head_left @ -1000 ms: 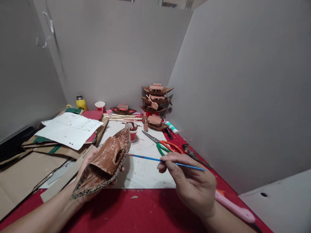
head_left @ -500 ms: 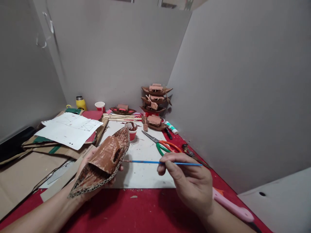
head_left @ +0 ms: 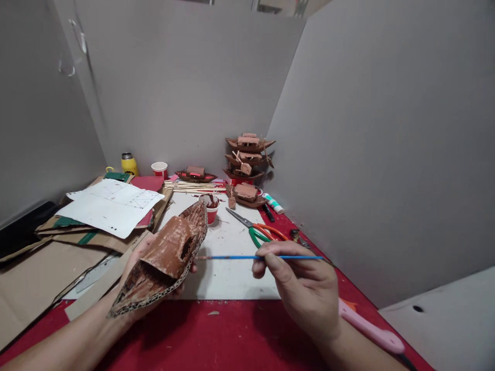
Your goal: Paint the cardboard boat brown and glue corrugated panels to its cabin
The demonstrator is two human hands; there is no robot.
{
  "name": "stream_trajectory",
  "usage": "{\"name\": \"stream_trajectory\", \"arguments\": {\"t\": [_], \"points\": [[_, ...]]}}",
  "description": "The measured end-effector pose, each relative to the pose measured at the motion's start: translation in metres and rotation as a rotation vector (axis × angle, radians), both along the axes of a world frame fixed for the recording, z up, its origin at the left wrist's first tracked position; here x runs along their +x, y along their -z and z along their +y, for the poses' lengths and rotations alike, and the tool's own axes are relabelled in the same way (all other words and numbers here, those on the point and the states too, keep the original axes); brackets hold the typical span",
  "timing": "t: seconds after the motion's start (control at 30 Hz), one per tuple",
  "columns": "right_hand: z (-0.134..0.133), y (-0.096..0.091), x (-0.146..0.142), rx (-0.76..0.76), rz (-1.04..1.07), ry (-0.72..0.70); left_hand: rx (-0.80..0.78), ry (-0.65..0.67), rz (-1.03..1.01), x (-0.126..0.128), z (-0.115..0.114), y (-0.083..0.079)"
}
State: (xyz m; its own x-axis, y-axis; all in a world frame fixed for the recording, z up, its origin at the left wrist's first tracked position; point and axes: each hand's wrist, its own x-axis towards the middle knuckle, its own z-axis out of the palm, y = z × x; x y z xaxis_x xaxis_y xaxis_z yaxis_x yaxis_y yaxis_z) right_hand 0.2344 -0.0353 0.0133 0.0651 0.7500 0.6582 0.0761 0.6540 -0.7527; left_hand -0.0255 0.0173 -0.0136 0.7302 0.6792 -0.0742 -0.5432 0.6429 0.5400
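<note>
My left hand (head_left: 136, 259) cradles a brown-painted cardboard model boat (head_left: 167, 255) from below, tilted with its bow toward the far side. My right hand (head_left: 299, 288) pinches a thin blue paintbrush (head_left: 247, 257) that lies level, its tip just right of the boat's edge. A small red cup of brown paint (head_left: 211, 208) stands on the white sheet (head_left: 228, 273) just beyond the boat.
Green and orange scissors (head_left: 260, 232) lie on the white sheet. Finished model boats (head_left: 248, 157) are stacked at the back. Cardboard and a white drawing (head_left: 112, 206) pile up on the left. A pink-handled knife (head_left: 369, 332) lies near my right wrist, a glue stick (head_left: 274, 203) farther back.
The brush has swung from a slant to level, and its tip has drawn slightly back from the boat's side. The boat has tipped a little lower at my end.
</note>
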Motion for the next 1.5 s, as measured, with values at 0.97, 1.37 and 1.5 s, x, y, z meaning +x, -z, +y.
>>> {"name": "stream_trajectory", "arguments": {"t": [0.97,1.37,1.5], "points": [[0.01,-0.004,-0.002,-0.079,0.042,-0.058,-0.082,-0.076,-0.008,-0.005,0.007,0.011],[0.014,-0.003,-0.002,-0.087,0.063,0.003,-0.08,-0.143,0.071,0.001,0.001,-0.007],[0.019,-0.002,0.003,-0.045,0.106,0.205,-0.1,-0.172,0.093,0.005,-0.005,-0.013]]}}
